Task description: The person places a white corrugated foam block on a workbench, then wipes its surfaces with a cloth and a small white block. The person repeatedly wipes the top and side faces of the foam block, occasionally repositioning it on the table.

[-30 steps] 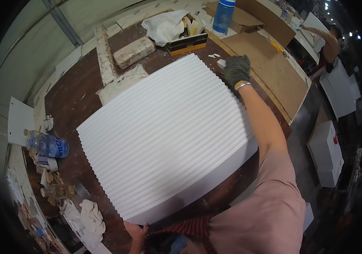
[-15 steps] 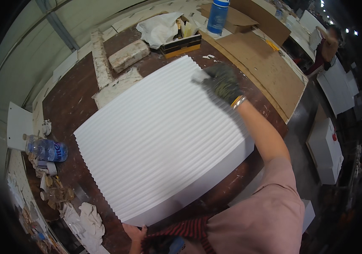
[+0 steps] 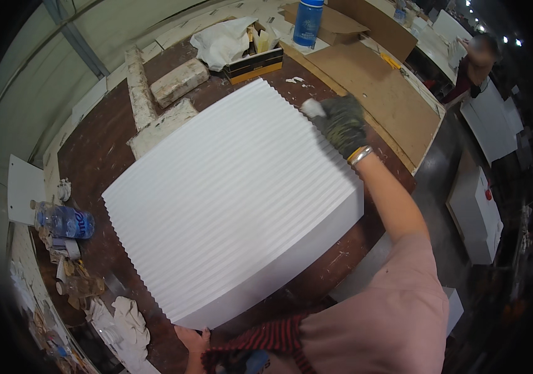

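Ribbed white panel [image 3: 229, 206]: flat on brown counter [image 3: 101, 149], steadied at near corner by left hand [image 3: 193, 340], fingers curled on its edge; gloved right hand [image 3: 343, 123] presses small white block [image 3: 312, 108] onto far edge, grip closed.

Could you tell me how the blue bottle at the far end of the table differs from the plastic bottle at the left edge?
The blue bottle stands upright beside a cardboard sheet; the plastic bottle lies on its side among clutter. The blue bottle is solid blue and opaque, while the plastic bottle is clear with a blue label. The blue bottle is far from the ridged white panel; the plastic bottle lies closer to its left corner. Neither hand touches either bottle.
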Demonstrator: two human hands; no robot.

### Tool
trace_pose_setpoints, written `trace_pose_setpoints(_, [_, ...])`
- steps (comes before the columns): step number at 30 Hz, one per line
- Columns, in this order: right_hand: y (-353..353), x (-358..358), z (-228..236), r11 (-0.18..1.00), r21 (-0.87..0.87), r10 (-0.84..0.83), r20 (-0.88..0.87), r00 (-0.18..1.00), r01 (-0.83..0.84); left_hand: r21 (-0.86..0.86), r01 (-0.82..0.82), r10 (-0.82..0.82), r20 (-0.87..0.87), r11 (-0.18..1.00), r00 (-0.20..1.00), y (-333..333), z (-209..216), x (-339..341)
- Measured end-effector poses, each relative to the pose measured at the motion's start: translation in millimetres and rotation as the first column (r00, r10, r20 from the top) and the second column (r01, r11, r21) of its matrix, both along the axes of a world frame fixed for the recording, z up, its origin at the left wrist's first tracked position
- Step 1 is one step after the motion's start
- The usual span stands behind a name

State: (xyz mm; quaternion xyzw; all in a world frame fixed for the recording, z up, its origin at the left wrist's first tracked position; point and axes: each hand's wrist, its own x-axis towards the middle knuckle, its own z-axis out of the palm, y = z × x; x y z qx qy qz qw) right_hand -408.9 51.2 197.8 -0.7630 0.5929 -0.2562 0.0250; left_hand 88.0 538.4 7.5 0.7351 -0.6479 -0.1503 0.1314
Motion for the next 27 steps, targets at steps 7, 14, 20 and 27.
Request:
trace_pose_setpoints(7, [68.0,78.7,-35.9,0.888,-0.063,0.44,-0.168,0.882,-0.455,-0.05,0.005,-0.006,-0.024,0.999,1.0,-8.6,7.3,-3.2])
trace_pose_setpoints(14, [21.5,-40.9,-1.4,0.984,0.023,-0.152,-0.4,0.904,0.176,-0.131,-0.013,0.02,0.049,0.991,0.999,-7.6,7.3,-11.2])
trace_pose_setpoints(20, [124.1,113.1,-24.3,0.832,-0.263,0.527,0.099,0.844,-0.489,-0.225,0.009,0.012,0.09,0.974,0.996,-7.1,5.0,-11.8])
trace_pose_setpoints(27, [137.2,108.8,-64.0,0.89,-0.228,0.432,0.135,0.892,-0.396,-0.164,-0.031,0.042,0.065,0.986,0.997,-5.7,6.2,-10.9])
